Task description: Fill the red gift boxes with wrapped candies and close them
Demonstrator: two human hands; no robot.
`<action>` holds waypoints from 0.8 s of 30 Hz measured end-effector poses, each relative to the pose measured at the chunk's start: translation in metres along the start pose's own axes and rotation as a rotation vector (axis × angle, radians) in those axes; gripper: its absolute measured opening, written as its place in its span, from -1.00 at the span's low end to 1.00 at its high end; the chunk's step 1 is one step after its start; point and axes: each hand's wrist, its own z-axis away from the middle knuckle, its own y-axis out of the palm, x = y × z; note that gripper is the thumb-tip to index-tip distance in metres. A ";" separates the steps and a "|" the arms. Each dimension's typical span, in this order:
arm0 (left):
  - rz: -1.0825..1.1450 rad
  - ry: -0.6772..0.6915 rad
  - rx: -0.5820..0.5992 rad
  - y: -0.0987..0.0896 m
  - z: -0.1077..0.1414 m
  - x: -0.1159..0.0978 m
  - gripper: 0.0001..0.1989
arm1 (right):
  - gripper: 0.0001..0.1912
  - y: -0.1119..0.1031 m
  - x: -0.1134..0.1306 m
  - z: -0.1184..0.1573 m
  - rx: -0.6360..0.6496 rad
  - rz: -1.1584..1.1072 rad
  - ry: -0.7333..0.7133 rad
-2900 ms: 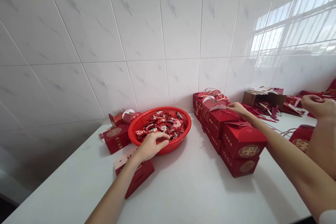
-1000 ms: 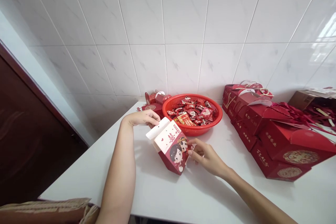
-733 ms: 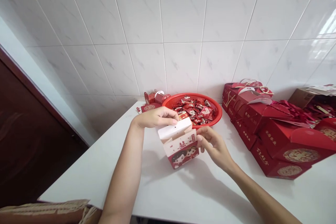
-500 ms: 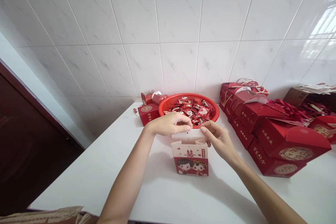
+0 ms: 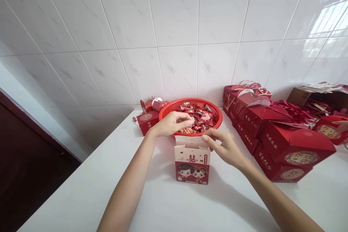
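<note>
A small paper candy box (image 5: 192, 168) stands upright on the white table, its top flaps raised. Cartoon couple figures and a red double-happiness sign decorate its front. My right hand (image 5: 224, 146) is at the box's upper right corner, thumb and fingers closed about the back flap's edge. Above the flap, apart from the box, my left hand (image 5: 172, 123) has loosely bent fingers and no visible object in them. It overlaps the near left rim of a red plastic basket (image 5: 166, 110), which holds many red-wrapped candies (image 5: 199, 112).
Red gift boxes (image 5: 274, 134) are stacked along the right. Behind them lie dark red ribbons (image 5: 290, 110) and a cardboard carton (image 5: 299, 96). Smaller red boxes (image 5: 148, 119) stand left of the basket. A tiled wall (image 5: 176, 69) closes the back. Part of another person's hand (image 5: 343, 127) shows at the right edge.
My left hand has let go of the back flap and moved slightly up and away from my right hand. The flap now stands more upright. The view has shifted a little.
</note>
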 end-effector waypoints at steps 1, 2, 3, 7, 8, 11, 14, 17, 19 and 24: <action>-0.038 -0.029 -0.010 -0.003 -0.005 0.007 -0.65 | -0.57 -0.003 0.000 -0.005 -0.025 -0.019 0.009; -0.088 -0.063 -0.005 -0.006 -0.011 0.014 -0.65 | -0.55 -0.006 0.000 -0.012 -0.065 -0.040 0.018; -0.147 -0.096 0.016 -0.008 -0.017 0.021 -0.66 | -0.54 -0.009 -0.001 -0.020 -0.110 -0.061 0.025; -0.348 -0.197 0.158 -0.007 -0.036 0.044 -0.79 | -0.54 -0.018 -0.013 -0.061 -0.232 -0.151 0.071; -0.370 -0.213 0.178 -0.004 -0.039 0.049 -0.80 | -0.56 -0.018 -0.018 -0.072 -0.246 -0.173 0.095; -0.416 -0.208 0.204 0.004 -0.044 0.058 -0.77 | -0.66 -0.014 -0.037 -0.099 -0.262 -0.208 0.157; -0.469 -0.150 0.239 0.009 -0.049 0.064 -0.66 | -0.75 -0.007 -0.056 -0.114 -0.255 -0.227 0.202; -0.558 -0.104 0.281 0.013 -0.055 0.068 -0.56 | -0.80 -0.002 -0.069 -0.118 -0.227 -0.245 0.266; -0.650 -0.102 0.291 0.016 -0.060 0.070 -0.52 | -0.83 -0.001 -0.073 -0.118 -0.206 -0.251 0.293; -0.793 -0.151 0.321 0.024 -0.065 0.069 -0.40 | -0.86 -0.002 -0.078 -0.118 -0.183 -0.254 0.329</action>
